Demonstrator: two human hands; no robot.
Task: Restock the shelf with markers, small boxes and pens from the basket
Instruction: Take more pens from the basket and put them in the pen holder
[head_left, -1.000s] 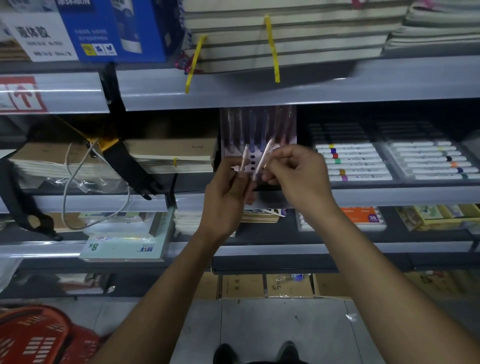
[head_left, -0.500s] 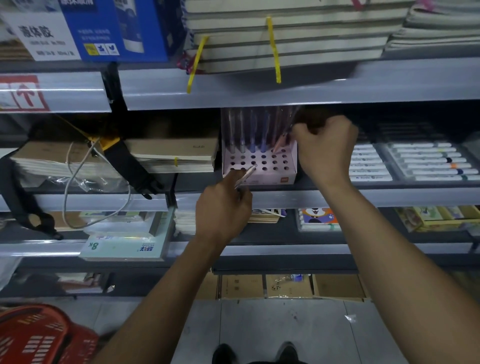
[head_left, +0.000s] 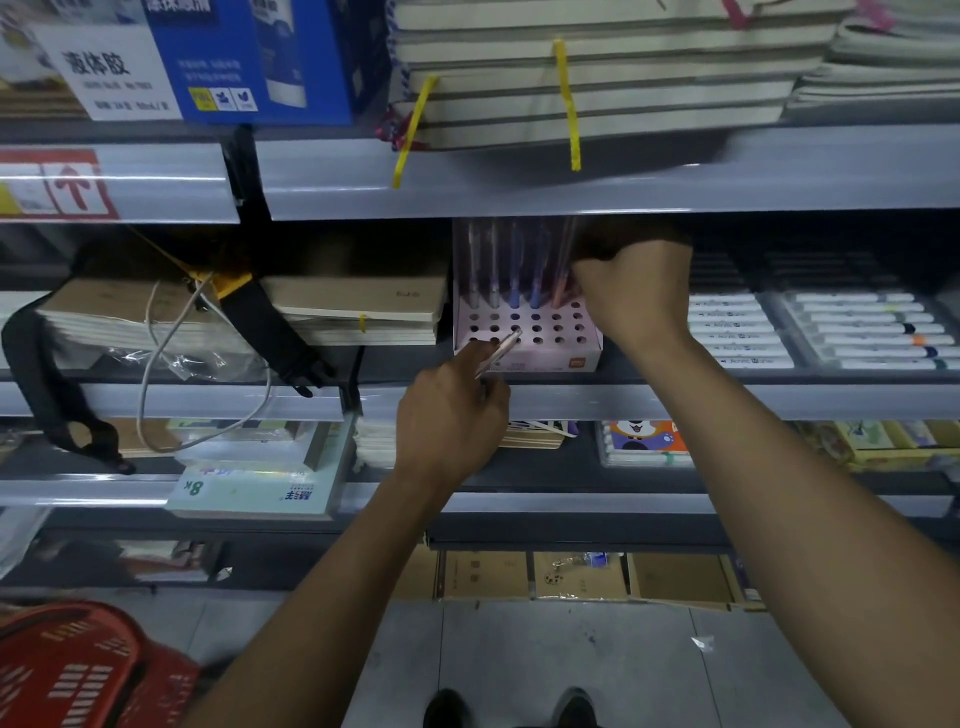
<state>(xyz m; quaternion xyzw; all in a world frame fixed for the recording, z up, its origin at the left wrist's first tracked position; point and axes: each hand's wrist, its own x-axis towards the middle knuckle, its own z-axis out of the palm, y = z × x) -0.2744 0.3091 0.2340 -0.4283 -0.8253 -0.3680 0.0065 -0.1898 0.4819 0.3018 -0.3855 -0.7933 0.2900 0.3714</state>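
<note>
A pink pen display box (head_left: 540, 358) with rows of round holes stands on the middle shelf, with several pens upright in its back row. My right hand (head_left: 631, 291) is at the box's right rear, fingers closed on a pinkish pen (head_left: 563, 270) that stands in the back row. My left hand (head_left: 449, 415) is just below the box's front and holds another pale pen (head_left: 497, 353), which points up and right toward the holes. The red basket (head_left: 78, 670) sits on the floor at the bottom left.
Marker sets (head_left: 831, 332) lie right of the pen box. Notebook stacks (head_left: 358, 306) and a black strap (head_left: 265, 322) with a white cable are to its left. The shelf above (head_left: 571, 176) overhangs the box closely. Cardboard boxes (head_left: 571, 574) line the lowest level.
My right hand went up from in front of the box to its back row with one pen. My left hand dropped slightly, still holding the other pen.
</note>
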